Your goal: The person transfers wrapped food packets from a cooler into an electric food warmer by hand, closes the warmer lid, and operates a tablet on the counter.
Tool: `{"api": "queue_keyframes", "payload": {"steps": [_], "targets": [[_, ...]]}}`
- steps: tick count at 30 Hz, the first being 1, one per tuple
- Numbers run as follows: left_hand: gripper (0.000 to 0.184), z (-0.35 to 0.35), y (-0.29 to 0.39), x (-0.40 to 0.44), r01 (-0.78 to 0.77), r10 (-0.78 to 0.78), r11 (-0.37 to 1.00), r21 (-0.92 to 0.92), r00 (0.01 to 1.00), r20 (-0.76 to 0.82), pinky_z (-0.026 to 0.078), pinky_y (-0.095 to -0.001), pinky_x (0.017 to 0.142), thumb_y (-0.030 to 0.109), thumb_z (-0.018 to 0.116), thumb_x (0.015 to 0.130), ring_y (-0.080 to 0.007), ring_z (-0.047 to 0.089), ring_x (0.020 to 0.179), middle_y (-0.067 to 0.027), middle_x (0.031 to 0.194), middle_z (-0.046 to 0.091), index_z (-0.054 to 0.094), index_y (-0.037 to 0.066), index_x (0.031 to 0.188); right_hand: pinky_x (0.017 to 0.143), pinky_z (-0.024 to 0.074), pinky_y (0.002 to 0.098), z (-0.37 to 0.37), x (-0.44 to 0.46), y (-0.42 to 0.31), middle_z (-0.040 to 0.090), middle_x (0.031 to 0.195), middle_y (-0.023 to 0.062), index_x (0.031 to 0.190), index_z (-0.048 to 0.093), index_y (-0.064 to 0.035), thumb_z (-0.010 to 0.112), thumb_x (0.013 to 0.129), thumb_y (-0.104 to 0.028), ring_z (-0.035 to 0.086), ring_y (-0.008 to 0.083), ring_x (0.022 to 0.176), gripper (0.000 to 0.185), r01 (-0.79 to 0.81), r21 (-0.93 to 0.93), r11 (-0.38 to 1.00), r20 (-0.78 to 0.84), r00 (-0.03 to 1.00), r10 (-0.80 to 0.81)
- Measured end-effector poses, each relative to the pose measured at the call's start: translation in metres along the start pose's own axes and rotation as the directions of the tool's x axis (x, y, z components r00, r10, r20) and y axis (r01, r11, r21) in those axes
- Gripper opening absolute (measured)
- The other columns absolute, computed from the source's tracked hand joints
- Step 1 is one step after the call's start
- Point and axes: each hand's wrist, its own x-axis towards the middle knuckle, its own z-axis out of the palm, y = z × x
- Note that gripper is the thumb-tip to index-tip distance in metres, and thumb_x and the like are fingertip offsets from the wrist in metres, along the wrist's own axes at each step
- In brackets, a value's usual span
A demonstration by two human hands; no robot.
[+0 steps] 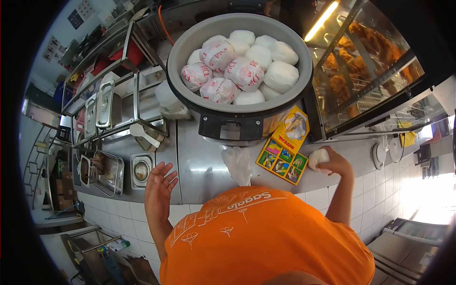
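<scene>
My right hand [338,164] is closed around a white wrapped rice bundle [317,158] at the counter's front edge. Just left of it lies a flattened yellow printed box [281,161] with colourful pictures. My left hand [160,186], fingers spread and holding nothing, is raised near a small steel container [141,171]. Between my hands a crumpled clear plastic bag [237,164] rests on the steel counter [202,166]. Behind it stands a large round cooker pot [183,57] filled with several wrapped rice bundles [244,73], some with red "RICE" print.
A lit glass display case [365,71] with fried chicken stands to the right of the pot. At left are a metal rack with steel pans [105,104], a white scoop [145,135] and a clear tray [108,173]. Two white lids [380,154] hang at far right.
</scene>
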Motion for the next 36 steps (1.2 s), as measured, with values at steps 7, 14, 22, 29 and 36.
{"api": "queue_keyframes", "payload": {"steps": [7, 14, 22, 29, 36], "targets": [[0.049, -0.002, -0.007, -0.004, 0.012, -0.014, 0.998, -0.055, 0.999, -0.039, 0.041, -0.0374, 0.096, 0.033, 0.049, 0.094, -0.0245, 0.052, 0.11, -0.0152, 0.127, 0.05, 0.041, 0.002, 0.131, 0.09, 0.0409, 0.0312, -0.071, -0.05, -0.18, 0.049, 0.121, 0.0103, 0.131, 0.042, -0.0039, 0.081, 0.057, -0.033, 0.05, 0.0194, 0.108, 0.089, 0.881, 0.182, 0.436, 0.153, 0.413, -0.898], [0.05, -0.013, -0.007, -0.016, -0.046, 0.037, 0.996, -0.08, 0.993, -0.11, 0.039, -0.0377, 0.097, 0.035, 0.048, 0.094, -0.0249, 0.051, 0.111, -0.0149, 0.127, 0.05, 0.042, 0.003, 0.131, 0.088, 0.0473, 0.0382, -0.095, 0.069, -0.368, 0.058, 0.115, 0.02, 0.132, 0.042, -0.01, 0.071, 0.075, -0.044, 0.057, 0.0313, 0.107, 0.073, 0.628, -0.692, 0.355, 0.094, 0.566, -0.819], [0.051, -0.032, -0.025, -0.029, -0.003, -0.017, 0.997, -0.08, 0.97, -0.243, 0.037, -0.0391, 0.099, 0.039, 0.044, 0.096, -0.026, 0.05, 0.113, -0.0151, 0.128, 0.05, 0.042, 0.004, 0.133, 0.095, 0.0426, 0.0374, -0.084, 0.08, -0.355, 0.059, 0.118, 0.0224, 0.126, 0.054, -0.0058, 0.048, 0.09, -0.055, 0.056, 0.0334, 0.111, 0.061, 0.389, -0.862, 0.326, 0.037, 0.688, -0.725], [0.054, -0.036, -0.027, -0.014, 0.034, -0.043, 0.998, -0.056, 0.986, -0.163, 0.035, -0.04, 0.1, 0.04, 0.043, 0.096, -0.0276, 0.049, 0.116, -0.0167, 0.132, 0.047, 0.04, 0.003, 0.135, 0.07, 0.0503, 0.0256, -0.077, -0.064, -0.164, 0.065, 0.102, 0.01, 0.105, 0.063, -0.0005, 0.059, 0.091, -0.031, 0.063, 0.0149, 0.09, 0.033, 0.499, 0.02, 0.867, 0.438, 0.775, -0.456], [0.051, -0.018, -0.023, 0.016, 0.086, -0.086, 0.995, -0.044, 0.996, -0.003, 0.037, -0.039, 0.099, 0.037, 0.044, 0.096, -0.0262, 0.05, 0.114, -0.0169, 0.13, 0.048, 0.041, 0.002, 0.133, 0.095, 0.0403, 0.0552, 0.1, 0.07, 0.092, 0.029, 0.137, 0.0316, 0.14, 0.037, -0.0241, 0.067, 0.077, -0.05, 0.044, 0.0563, 0.113, 0.074, -0.085, -0.373, 0.924, -0.472, 0.875, -0.11]]}}
